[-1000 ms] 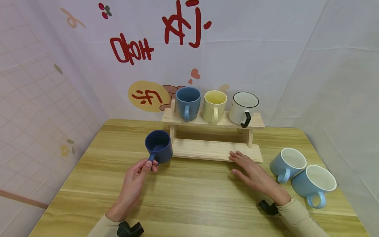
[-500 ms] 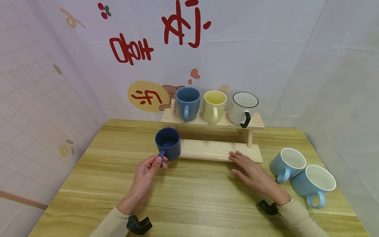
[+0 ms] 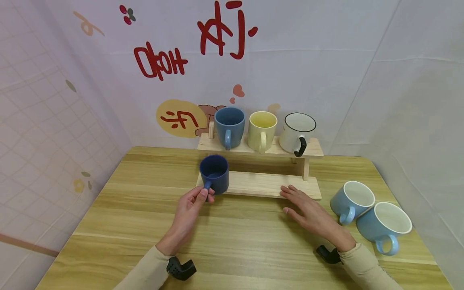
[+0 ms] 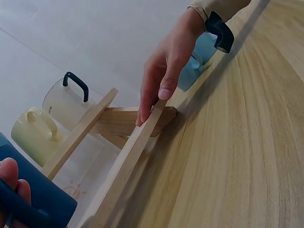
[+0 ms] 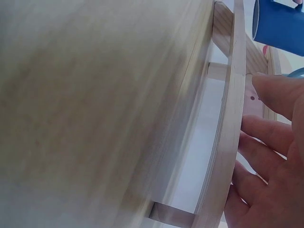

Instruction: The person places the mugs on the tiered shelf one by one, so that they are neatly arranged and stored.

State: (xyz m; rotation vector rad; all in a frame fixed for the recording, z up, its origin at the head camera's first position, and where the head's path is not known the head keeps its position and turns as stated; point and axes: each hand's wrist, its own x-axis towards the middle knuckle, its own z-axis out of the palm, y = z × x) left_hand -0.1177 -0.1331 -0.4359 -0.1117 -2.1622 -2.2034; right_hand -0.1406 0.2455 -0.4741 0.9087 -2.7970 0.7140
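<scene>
My left hand (image 3: 189,209) pinches the handle of a dark blue mug (image 3: 218,181), upright at the left end of a two-tier wooden rack (image 3: 268,184). The mug hides that end of the lower board; whether it touches the board I cannot tell. In the left wrist view, fingers (image 4: 9,173) curl round the mug's handle. My right hand (image 3: 308,211) rests its straight fingertips on the right part of the lower board, seen along its edge in the right wrist view. On the upper board stand a blue mug (image 3: 230,125), a yellow mug (image 3: 262,131) and a white black-rimmed mug (image 3: 295,135).
Two light blue mugs with white insides, one nearer the rack (image 3: 348,201) and one nearer the table's right edge (image 3: 384,221), stand on the wooden table (image 3: 246,249). A printed cloth (image 3: 326,72) hangs behind the rack.
My left hand has carried the dark blue mug to the right, from beside the rack to in front of its lower board's left end. The right hand has stayed in place.
</scene>
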